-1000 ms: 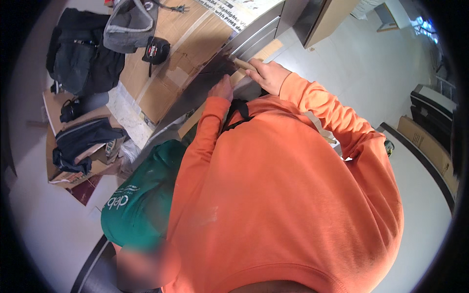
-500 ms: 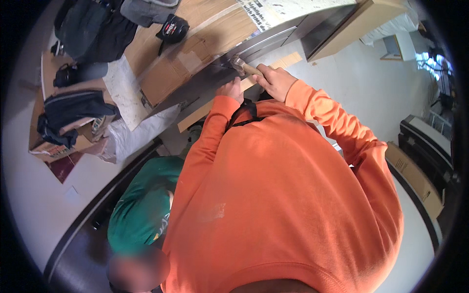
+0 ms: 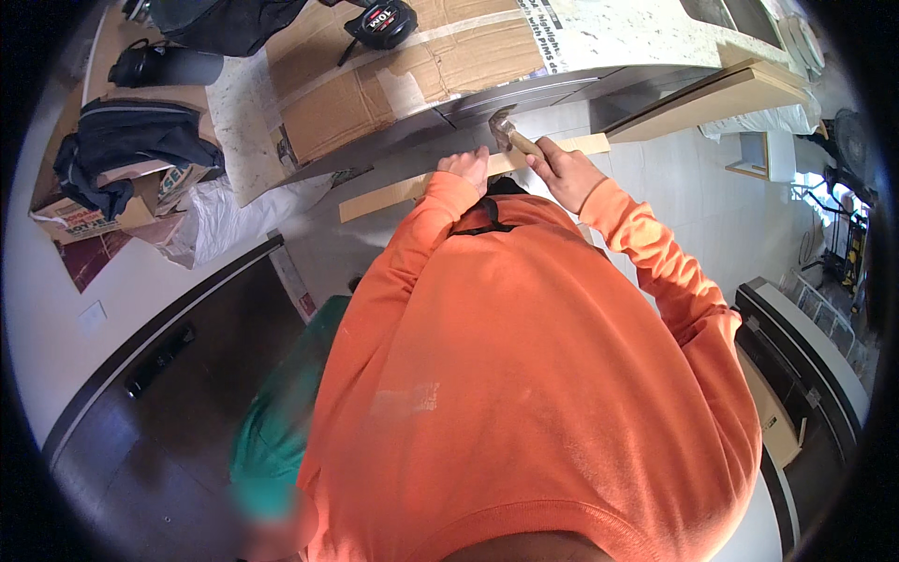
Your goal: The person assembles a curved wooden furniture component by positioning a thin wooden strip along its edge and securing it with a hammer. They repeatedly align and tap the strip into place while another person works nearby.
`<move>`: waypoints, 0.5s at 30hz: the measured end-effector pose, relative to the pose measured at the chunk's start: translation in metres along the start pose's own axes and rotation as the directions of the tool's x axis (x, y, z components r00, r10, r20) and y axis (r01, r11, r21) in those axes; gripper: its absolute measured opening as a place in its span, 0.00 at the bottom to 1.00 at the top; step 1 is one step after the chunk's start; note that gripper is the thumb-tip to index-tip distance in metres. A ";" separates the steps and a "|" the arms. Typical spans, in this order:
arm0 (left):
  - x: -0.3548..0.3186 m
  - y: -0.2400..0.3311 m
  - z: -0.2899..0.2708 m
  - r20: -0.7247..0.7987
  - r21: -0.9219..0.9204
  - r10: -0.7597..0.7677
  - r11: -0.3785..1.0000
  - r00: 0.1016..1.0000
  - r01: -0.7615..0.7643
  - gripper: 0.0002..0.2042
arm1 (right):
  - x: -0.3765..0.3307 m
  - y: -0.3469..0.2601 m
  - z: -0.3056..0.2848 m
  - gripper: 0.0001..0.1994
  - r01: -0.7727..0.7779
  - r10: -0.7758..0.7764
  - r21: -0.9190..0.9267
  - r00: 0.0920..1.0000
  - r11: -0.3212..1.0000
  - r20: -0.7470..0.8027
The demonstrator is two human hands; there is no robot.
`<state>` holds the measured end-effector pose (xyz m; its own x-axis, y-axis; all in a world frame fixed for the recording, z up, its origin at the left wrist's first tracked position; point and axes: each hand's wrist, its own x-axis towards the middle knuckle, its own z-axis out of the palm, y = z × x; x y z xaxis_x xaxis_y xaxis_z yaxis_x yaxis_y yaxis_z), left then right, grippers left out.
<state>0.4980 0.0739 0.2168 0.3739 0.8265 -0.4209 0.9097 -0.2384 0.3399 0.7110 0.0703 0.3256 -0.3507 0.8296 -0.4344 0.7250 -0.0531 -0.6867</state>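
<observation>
Right hand (image 3: 562, 169) is fisted around one wooden hammer handle, the hammer (image 3: 510, 134) head sitting against the edge of the grey countertop lip (image 3: 468, 101). Left hand (image 3: 466, 169) has fingers curled over one pale wood strip (image 3: 403, 190) just left of the hammer; how firm the grip is, cannot tell. Both orange sleeves reach to the far side. On the counter: one flattened cardboard sheet (image 3: 393, 66), one tape measure (image 3: 379, 21) (black and red), far left of the hammer. Far left: one open cardboard box (image 3: 75, 211) with dark clothing on it, one black bag (image 3: 159, 66). One other person in green (image 3: 281, 421) sits near left.
</observation>
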 end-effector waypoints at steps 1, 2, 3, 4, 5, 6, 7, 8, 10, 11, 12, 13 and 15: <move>0.001 -0.001 -0.001 0.015 -0.018 0.011 1.000 1.000 -0.011 0.13 | -0.001 -0.001 0.000 0.17 0.000 0.000 0.026 1.000 1.000 -0.014; 0.002 -0.001 -0.002 0.002 -0.016 -0.007 1.000 1.000 0.007 0.13 | -0.003 -0.001 0.001 0.17 -0.040 0.039 0.014 0.999 0.999 0.020; 0.004 -0.001 -0.004 0.007 -0.022 -0.010 1.000 1.000 0.010 0.14 | -0.003 -0.002 0.001 0.18 -0.079 0.079 0.005 0.996 0.997 0.050; 0.004 -0.002 -0.006 0.008 -0.006 -0.028 1.000 1.000 0.028 0.14 | -0.004 -0.004 0.001 0.18 -0.117 0.115 0.008 0.990 0.993 0.085; 0.004 -0.002 -0.007 0.014 -0.028 -0.006 1.000 1.000 0.007 0.15 | -0.004 -0.006 -0.001 0.19 -0.083 0.082 0.019 0.996 0.996 0.046; 0.003 -0.003 -0.008 0.015 -0.031 -0.004 1.000 1.000 0.004 0.16 | -0.002 -0.009 -0.006 0.19 -0.045 0.044 0.039 0.999 0.998 0.014; 0.000 -0.005 -0.007 0.002 -0.043 0.014 0.999 1.000 -0.014 0.16 | -0.003 -0.013 -0.009 0.20 -0.075 0.074 0.048 0.997 0.996 0.004; -0.005 -0.007 -0.006 -0.075 -0.056 0.063 0.996 0.995 -0.068 0.16 | -0.005 -0.019 -0.014 0.20 -0.037 0.040 0.144 0.999 0.989 -0.017; -0.016 -0.017 -0.004 -0.294 -0.079 0.200 0.970 0.935 -0.232 0.15 | -0.009 -0.032 -0.037 0.21 -0.078 0.089 0.302 0.996 0.950 -0.024; -0.022 -0.026 -0.004 -0.240 -0.057 0.170 0.980 0.956 -0.189 0.15 | -0.015 -0.041 -0.049 0.20 -0.099 0.116 0.404 0.993 0.910 -0.017; -0.027 -0.038 -0.006 -0.200 -0.027 0.158 0.986 0.967 -0.167 0.14 | -0.023 -0.052 -0.061 0.20 -0.061 0.097 0.473 0.994 0.879 -0.051; -0.030 -0.048 -0.006 -0.130 0.017 0.116 0.993 0.985 -0.115 0.14 | -0.033 -0.063 -0.071 0.20 -0.022 0.081 0.539 0.993 0.842 -0.086; -0.028 -0.065 -0.007 -0.021 0.065 0.136 0.989 0.990 -0.135 0.13 | -0.045 -0.086 -0.088 0.19 0.080 0.058 0.600 0.976 0.796 -0.208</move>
<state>0.4266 0.0701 0.2127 0.4905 0.7966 -0.3532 0.8608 -0.3800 0.3384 0.7165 0.0864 0.4551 -0.1765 0.9227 -0.3428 0.1935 -0.3089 -0.9312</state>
